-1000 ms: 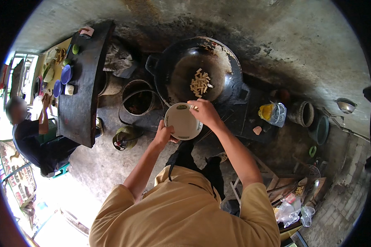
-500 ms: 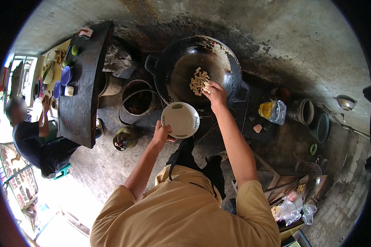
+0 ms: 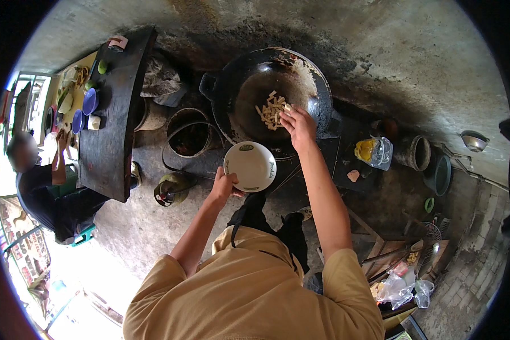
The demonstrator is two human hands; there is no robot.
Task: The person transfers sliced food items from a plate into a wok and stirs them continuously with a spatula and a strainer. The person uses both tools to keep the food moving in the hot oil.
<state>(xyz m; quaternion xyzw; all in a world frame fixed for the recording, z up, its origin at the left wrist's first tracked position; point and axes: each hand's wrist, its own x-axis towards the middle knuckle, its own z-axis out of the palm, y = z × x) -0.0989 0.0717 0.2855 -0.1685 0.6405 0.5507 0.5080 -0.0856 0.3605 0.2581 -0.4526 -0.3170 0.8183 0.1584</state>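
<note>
My left hand [image 3: 225, 186] grips the near-left rim of a white bowl [image 3: 250, 165], its thumb over the edge. The bowl tilts a little, and nothing shows inside it. Just beyond it is a large blackened wok [image 3: 252, 85]. Short, tan cut sticks of food [image 3: 272, 113], perhaps tempeh, lie heaped in its bottom. Over the wok's right side, beside the heap, my right hand [image 3: 301, 126] has its fingers closed around a pale food piece [image 3: 288, 107] at the fingertips. The fingers partly hide what they hold.
A dark table [image 3: 109, 133] with purple bowls [image 3: 90, 101] stands left; a person [image 3: 45, 195] sits beyond it. A bucket [image 3: 188, 136] and a gas cylinder [image 3: 173, 190] are left of the wok. On the right are a yellow bag [image 3: 366, 151] and a metal pot [image 3: 420, 154].
My right hand has shifted slightly up and right from the heap, and the food sticks lie more spread out. The bowl has moved slightly right in my left hand.
</note>
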